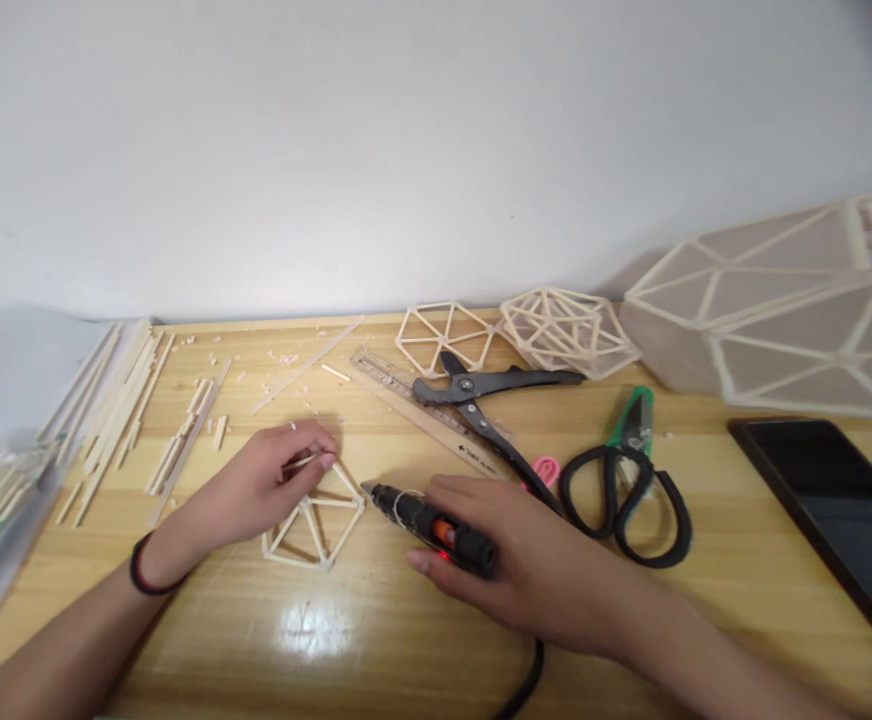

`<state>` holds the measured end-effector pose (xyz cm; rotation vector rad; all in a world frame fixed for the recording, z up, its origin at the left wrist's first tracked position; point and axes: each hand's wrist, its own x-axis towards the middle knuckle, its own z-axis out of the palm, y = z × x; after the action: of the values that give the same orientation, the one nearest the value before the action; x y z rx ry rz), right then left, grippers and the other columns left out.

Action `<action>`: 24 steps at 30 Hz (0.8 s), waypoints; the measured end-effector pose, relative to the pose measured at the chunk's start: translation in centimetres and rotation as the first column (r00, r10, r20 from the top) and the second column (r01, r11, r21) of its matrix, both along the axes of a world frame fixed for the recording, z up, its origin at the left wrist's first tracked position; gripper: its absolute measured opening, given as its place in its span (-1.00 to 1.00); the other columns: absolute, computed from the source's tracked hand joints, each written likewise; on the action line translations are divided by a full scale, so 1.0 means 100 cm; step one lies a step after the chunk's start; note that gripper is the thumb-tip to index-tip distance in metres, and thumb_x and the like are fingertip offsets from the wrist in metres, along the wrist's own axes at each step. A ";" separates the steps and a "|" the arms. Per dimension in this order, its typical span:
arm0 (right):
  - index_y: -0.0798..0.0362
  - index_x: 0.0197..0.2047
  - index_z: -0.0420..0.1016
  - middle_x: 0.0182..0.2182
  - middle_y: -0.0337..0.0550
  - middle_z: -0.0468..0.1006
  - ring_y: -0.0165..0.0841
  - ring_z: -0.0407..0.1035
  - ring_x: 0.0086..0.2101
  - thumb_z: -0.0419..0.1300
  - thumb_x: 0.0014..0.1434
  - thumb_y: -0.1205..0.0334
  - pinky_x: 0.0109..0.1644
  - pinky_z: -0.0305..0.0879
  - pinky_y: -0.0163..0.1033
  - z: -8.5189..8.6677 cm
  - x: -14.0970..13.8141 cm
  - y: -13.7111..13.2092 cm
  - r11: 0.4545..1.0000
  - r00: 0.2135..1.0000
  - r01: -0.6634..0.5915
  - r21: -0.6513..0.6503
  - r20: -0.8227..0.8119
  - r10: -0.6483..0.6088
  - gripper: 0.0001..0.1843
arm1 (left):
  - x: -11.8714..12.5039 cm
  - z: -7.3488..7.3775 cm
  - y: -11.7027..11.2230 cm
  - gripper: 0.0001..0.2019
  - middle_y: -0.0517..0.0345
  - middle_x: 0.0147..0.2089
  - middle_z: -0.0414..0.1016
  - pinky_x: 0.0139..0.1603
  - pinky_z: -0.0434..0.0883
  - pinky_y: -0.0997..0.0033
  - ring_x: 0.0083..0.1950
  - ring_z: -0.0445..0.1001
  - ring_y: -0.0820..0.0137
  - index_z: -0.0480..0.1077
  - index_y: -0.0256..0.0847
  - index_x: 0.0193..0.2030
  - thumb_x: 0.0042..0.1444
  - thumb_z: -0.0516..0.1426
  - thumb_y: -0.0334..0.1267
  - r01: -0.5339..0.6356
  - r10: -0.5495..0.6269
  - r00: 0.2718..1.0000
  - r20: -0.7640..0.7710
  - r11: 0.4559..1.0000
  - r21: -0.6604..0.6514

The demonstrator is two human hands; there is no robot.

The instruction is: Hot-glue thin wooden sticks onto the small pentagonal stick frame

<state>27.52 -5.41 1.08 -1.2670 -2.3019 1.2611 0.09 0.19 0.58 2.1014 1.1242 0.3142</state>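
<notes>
My right hand is wrapped round a black hot glue gun with a red light glowing on its side. The gun's nozzle tip is at the right corner of a small wooden stick frame lying on the table, made of triangles around a centre point. Whether tip and frame touch I cannot tell. My left hand is closed in a pinch at the frame's upper edge, thumb and fingers on a thin wooden stick. Part of the frame is hidden beneath this hand.
Wooden sticks and cut pieces lie left. Behind are a ruler, black pliers-like cutters, a hexagonal stick frame and a stacked one. Right stand scissors, a phone and a large covered stick structure.
</notes>
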 end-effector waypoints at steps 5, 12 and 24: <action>0.02 -0.35 0.31 -0.36 -0.20 0.47 -0.28 0.39 -0.31 0.20 0.34 0.08 -0.24 0.24 -0.22 0.000 0.000 0.000 1.000 1.000 0.007 0.009 0.005 -0.007 -0.72 | 0.000 -0.001 0.000 -0.81 0.17 -0.26 0.51 -0.31 0.33 0.51 -0.33 0.43 0.45 0.44 -0.21 -0.18 0.39 0.03 -0.26 0.003 -0.003 1.000 0.003 1.000 -0.003; 0.02 -0.35 0.30 -0.35 -0.19 0.47 -0.28 0.38 -0.31 0.20 0.34 0.07 -0.25 0.24 -0.22 -0.001 -0.001 -0.001 1.000 1.000 0.002 0.006 -0.002 -0.002 -0.71 | -0.001 -0.002 0.000 -0.81 0.17 -0.27 0.50 -0.30 0.33 0.51 -0.32 0.42 0.45 0.44 -0.21 -0.17 0.39 0.03 -0.25 0.002 -0.002 1.000 -0.006 1.000 -0.015; 0.02 -0.33 0.34 -0.33 -0.17 0.50 -0.28 0.40 -0.29 0.20 0.35 0.08 -0.25 0.24 -0.22 -0.001 0.000 0.000 1.000 1.000 0.001 0.015 -0.012 0.000 -0.74 | -0.001 0.000 0.000 -0.80 0.16 -0.27 0.52 -0.35 0.32 0.50 -0.35 0.41 0.44 0.45 -0.21 -0.17 0.39 0.03 -0.23 0.000 0.000 1.000 -0.023 1.000 0.000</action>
<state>27.48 -5.45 0.93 -1.2515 -2.2983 1.2458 0.02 0.23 0.57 2.1106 1.1374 0.2902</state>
